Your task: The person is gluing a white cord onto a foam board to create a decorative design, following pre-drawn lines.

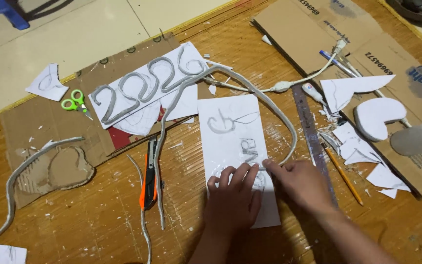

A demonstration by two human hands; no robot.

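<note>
White foam sheet (234, 146) with pencilled outlines lies mid-floor on wooden boards (98, 225) | left hand (233, 198) flat, fingers spread, pinning its lower half | right hand (301, 183) pinches grey flexible tube (250, 90) against the sheet | step: shaping tube along outline | next likely needs steady pressing, careful bending | orange utility knife (148, 178) lies left.

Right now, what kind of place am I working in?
Probably a home craft spot on a floor: a wooden board beside pale tiles, with flattened cardboard, green scissors, an orange utility knife and paper scraps around both hands.
</note>
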